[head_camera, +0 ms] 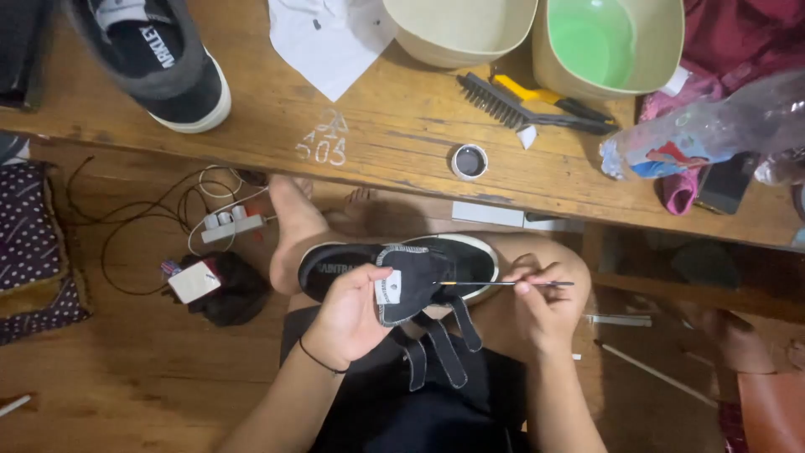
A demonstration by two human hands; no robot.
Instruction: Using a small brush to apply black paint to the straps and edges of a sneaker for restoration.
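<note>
Left hand [352,315], lower centre of frame: grip closed around the tongue and upper of a black shoe [402,273], thumb pressed on the small white label of the tongue, fingers hidden beneath. Right hand [541,306], right of centre: grip pinched shut on a thin brush [503,283], held between thumb and fingertips near its right end. Brush lies horizontal, tip pointing left and touching the shoe's opening edge.

Shoe rests on the person's lap at centre frame, long axis left-right, white sole rim showing at the right end, insole visible at the left. Black straps hang down from it toward the bottom of frame.

The desk [394,134] spans the upper frame, its near edge just above the shoe; bare feet show in the gap below it. On the desk: a second black shoe [159,63] upper left, white paper [327,38], two beige tubs [457,29], a wire brush [520,105], a small round pot [469,161], a plastic bottle [704,134] at right. Wooden floor at left carries a power strip [231,225] with cables. Open floor sits lower left; right side is crowded.
</note>
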